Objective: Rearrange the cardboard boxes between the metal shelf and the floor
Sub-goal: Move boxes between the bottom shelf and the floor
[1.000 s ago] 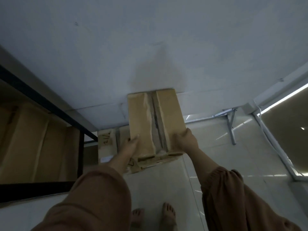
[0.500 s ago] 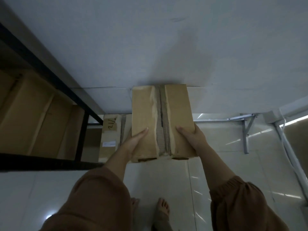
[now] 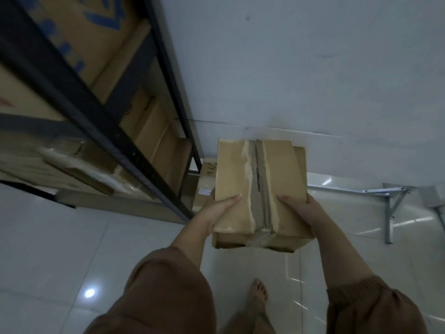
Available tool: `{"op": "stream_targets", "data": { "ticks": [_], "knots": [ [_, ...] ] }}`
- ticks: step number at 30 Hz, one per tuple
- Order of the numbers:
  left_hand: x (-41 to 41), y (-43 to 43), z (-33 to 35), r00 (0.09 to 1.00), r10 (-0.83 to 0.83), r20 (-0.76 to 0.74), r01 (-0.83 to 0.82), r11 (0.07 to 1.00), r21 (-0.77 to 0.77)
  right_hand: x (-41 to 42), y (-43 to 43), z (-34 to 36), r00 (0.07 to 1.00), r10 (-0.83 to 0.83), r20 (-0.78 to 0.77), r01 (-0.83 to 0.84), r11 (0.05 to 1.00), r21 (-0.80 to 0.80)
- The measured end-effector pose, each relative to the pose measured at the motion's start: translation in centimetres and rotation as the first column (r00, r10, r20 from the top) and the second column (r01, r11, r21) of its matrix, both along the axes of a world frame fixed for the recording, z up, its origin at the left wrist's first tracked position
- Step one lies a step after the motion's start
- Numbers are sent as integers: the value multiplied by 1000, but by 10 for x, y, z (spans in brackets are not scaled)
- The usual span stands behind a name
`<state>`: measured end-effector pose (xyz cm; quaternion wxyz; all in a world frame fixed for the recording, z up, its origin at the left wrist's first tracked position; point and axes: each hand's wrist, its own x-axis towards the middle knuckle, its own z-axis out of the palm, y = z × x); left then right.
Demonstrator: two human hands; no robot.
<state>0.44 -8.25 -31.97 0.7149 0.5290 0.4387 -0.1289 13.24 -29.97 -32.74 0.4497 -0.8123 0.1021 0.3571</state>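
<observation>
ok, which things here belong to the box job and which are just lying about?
Job: held cardboard box, gripped by left hand and right hand; metal shelf; boxes on the shelf; marked box on the floor.
Lying about: metal folding frame by the wall; bare foot.

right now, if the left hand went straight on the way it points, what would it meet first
Probably the torn centre seam of the brown cardboard box it grips: the left hand points across the lid towards it, though depth is hard to judge.
</observation>
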Motion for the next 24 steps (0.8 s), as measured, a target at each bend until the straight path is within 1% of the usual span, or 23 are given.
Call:
{"op": "stream_targets", "data": {
  "ticks": [6,14,20,24],
  "knots": [
    [-86,16,12,997,-76,-10,76,997,-15,-97,10,16,998,-33,-52,30,999,-45],
    [-197,43,30,977,-207,-42,207,978,-17,-235,21,23,982,-96,-160,97,995,-2],
    [-269,58,46,982,-178,-61,178,984,-8,-301,45,33,982,-69,-178,70,998,-1],
    [-318,65,45,986,-151,-66,151,989,0,-337,59,35,981,3,-196,-6,1000,-17]
  ]
}}
